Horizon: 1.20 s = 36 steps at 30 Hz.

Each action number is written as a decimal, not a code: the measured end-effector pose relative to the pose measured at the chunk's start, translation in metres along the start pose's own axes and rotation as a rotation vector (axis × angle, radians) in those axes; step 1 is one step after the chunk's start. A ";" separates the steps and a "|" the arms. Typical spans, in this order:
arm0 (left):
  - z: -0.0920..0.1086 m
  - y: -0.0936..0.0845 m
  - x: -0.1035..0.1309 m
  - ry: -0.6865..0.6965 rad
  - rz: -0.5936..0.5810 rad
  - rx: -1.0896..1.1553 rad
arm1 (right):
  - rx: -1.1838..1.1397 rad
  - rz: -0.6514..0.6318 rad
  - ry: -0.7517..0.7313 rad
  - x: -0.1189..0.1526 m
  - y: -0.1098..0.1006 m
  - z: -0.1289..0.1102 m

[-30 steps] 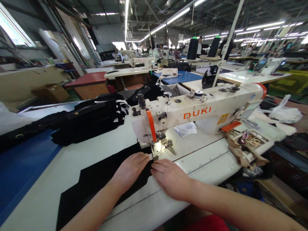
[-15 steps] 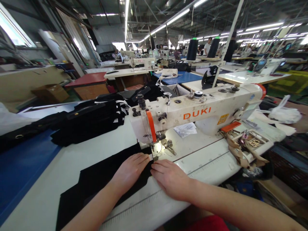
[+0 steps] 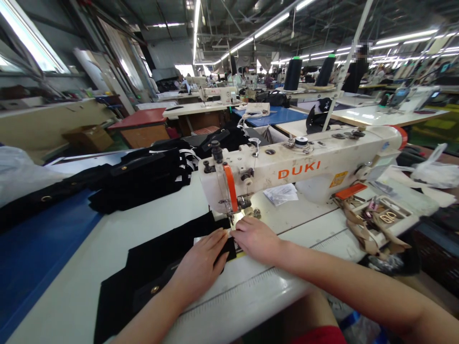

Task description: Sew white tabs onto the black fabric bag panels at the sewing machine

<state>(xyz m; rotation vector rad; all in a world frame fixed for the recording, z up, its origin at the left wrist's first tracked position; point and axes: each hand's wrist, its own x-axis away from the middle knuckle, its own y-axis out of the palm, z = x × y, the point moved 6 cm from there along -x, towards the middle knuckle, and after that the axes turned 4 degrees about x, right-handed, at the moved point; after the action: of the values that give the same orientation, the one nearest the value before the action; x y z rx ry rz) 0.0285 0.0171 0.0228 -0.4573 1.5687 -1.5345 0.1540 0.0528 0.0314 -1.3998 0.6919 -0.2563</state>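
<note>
A black cloth piece (image 3: 161, 243) lies flat on the sewing machine bed, its right end by the needle of a white sewing machine (image 3: 258, 169) marked DUKI. My left hand (image 3: 201, 265) rests on this cloth with fingers stretched out and thumb apart. Beside its knuckles a white edge (image 3: 196, 240) shows. Close to the needle, my right hand (image 3: 256, 239) has its fingers bent together; a pale bit shows between both hands' fingertips, too small to name. Near my left wrist, a brass eyelet (image 3: 155, 290) sits in a black strap-like part.
Stacked black pieces with white tapes (image 3: 150, 177) lie behind the cloth at left, over a blue surface (image 3: 46, 253). Folded papers (image 3: 281, 194) rest under the machine arm. At right stands a tray (image 3: 398, 210) with brass rings and tan strips. A person (image 3: 356, 71) stands far back.
My right hand has moved up closer to the needle, fingers drawn together. My left hand's thumb has spread, and the eyelet beside its wrist now shows. The view has shifted slightly.
</note>
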 end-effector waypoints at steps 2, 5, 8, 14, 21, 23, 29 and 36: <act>-0.001 0.002 -0.004 0.009 0.010 -0.002 | 0.006 -0.006 -0.009 -0.001 0.001 0.003; -0.003 0.004 -0.011 0.026 0.035 -0.009 | 0.030 -0.013 -0.013 -0.002 0.002 0.009; -0.006 0.006 -0.019 0.035 0.043 -0.009 | 0.051 -0.015 -0.004 -0.003 0.004 0.015; -0.007 0.008 -0.025 0.044 0.035 -0.032 | 0.047 -0.006 0.017 -0.003 0.005 0.019; -0.007 0.008 -0.024 0.037 0.039 -0.039 | 0.032 -0.019 0.033 -0.004 0.005 0.020; -0.007 0.010 -0.024 0.028 0.025 -0.038 | 0.030 -0.021 0.035 -0.004 0.005 0.020; -0.008 0.013 -0.025 -0.047 -0.042 -0.022 | 0.021 -0.034 0.035 -0.003 0.004 0.020; -0.006 0.012 -0.025 -0.068 -0.060 0.003 | 0.018 -0.006 0.029 0.002 0.006 0.018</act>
<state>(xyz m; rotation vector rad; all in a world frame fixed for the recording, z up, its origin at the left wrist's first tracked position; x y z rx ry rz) 0.0410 0.0424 0.0189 -0.5538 1.5117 -1.5501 0.1643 0.0677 0.0256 -1.3838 0.7081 -0.2875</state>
